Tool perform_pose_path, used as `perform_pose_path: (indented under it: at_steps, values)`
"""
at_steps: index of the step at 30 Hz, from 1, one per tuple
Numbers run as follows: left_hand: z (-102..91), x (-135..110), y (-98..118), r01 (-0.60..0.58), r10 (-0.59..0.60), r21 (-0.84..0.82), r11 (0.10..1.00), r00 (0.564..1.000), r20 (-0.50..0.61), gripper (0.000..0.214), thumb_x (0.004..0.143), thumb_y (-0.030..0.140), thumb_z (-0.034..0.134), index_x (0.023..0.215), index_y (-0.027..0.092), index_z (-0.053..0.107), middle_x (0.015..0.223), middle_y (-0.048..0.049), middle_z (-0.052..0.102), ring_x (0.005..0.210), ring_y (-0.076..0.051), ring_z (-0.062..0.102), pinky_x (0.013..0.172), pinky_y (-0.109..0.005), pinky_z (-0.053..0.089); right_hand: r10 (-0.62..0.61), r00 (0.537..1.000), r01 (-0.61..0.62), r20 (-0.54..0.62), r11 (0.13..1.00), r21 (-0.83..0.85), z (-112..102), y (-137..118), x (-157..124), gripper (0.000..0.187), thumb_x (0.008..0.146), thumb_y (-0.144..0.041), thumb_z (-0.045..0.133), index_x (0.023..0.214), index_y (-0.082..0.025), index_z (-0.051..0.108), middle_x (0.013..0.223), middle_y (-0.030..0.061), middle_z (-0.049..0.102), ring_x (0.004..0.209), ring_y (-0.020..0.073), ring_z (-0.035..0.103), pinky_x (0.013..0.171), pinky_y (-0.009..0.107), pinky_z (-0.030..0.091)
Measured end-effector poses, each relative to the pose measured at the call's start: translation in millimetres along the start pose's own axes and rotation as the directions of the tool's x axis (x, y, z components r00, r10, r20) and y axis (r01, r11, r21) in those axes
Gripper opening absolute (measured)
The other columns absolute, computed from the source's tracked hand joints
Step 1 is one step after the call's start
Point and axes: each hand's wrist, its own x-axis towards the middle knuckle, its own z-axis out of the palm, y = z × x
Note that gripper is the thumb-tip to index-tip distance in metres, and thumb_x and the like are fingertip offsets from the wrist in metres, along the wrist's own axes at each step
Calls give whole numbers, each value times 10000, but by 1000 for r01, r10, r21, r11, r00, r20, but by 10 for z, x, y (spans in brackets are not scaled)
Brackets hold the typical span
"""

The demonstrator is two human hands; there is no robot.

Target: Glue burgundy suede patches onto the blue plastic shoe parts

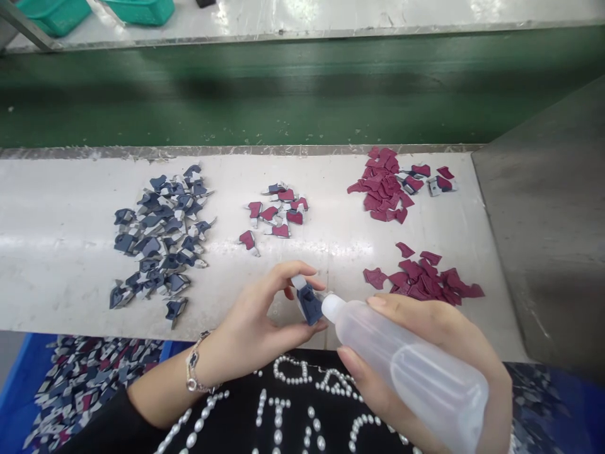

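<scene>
- Translucent squeeze bottle (432,372), tilted, its white cap (332,307) towards the left; the person's right hand (467,340) wraps its body, thumb and fingers closed round it.
- Navy-and-grey part (311,307) at the nozzle, above the tabletop (61,252) near its front edge; whether the tip touches it cannot be told.
- Left hand (258,321) pinches that part between thumb and fingers, a narrow grip.
- Maroon pieces (420,277) lie heaped by the tabletop's right edge, towards the front; more maroon pieces (380,189) reach its back edge, beside a few maroon-faced parts (413,184) near the back right corner.
- Maroon-topped parts (269,213) sit loosely grouped mid-tabletop.
- Navy-and-grey parts (151,247) spread left of them, from near the back edge towards the front.
- Blue crate (21,375), filled with parts, stands below the tabletop's front left edge.
</scene>
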Motion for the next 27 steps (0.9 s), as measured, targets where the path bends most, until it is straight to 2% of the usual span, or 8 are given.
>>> perform_pose_path:
  at_steps: [3,7,12,15,17,20,24,27]
  values:
    - [3,3,-3,-2,2,-1,1000,1000,-10,576,818,188,770,1292,303,463,1144,-51,687,1035,-223,662,838,-343,544,10,998,-15,-54,995,-98,50,-16,1,156,883,-287,594,815,-301,453,561,-39,566,413,184,562,390,356,463]
    - [8,13,-6,2,-2,1,1000,1000,-17,587,815,178,771,1296,312,462,1150,-36,684,1036,-209,658,853,-332,539,-7,990,-21,-141,980,-198,96,-44,13,213,923,-346,528,732,-275,466,518,-31,546,370,170,523,365,360,413]
    - [12,16,-18,15,-15,-6,1000,1000,-3,593,810,178,775,1298,312,466,1156,-40,682,1018,-206,656,857,-338,539,94,995,-96,42,994,57,68,-28,-52,177,860,-279,661,794,-278,496,632,-49,627,518,165,638,548,303,562]
    - [10,13,-25,10,-10,-3,1000,1000,-8,606,799,153,774,1302,304,470,1150,-51,681,1012,-217,656,849,-347,543,124,985,-139,117,982,129,53,2,-91,202,824,-240,708,850,-286,513,694,-68,648,581,146,659,621,255,574]
    - [7,14,-27,6,-6,-8,1000,1000,-14,617,791,109,760,1303,298,473,1146,-55,681,1009,-220,655,848,-351,543,96,981,-111,167,990,85,43,9,-91,200,829,-257,706,797,-277,510,664,-74,626,553,130,636,600,241,551]
    - [1,20,-29,10,-10,-15,1000,1000,-26,637,781,51,734,1308,294,472,1143,-52,682,1024,-215,652,851,-343,537,55,978,-45,204,997,-56,31,-16,-50,254,855,-327,661,681,-252,491,566,-63,574,450,112,561,479,249,480]
    - [-12,27,-36,13,-13,6,1000,998,-56,637,783,79,756,1310,290,469,1135,-44,686,1039,-206,648,867,-336,525,19,990,12,138,975,-224,38,-83,21,347,893,-330,490,560,-244,441,447,-43,515,323,102,455,330,306,333]
    - [-23,24,-42,5,-3,25,1000,997,-71,623,788,102,766,1308,282,474,1126,-41,688,1029,-203,654,899,-351,514,24,996,-2,82,966,-259,52,-104,25,368,884,-314,428,522,-250,416,444,-34,517,317,113,451,331,329,322]
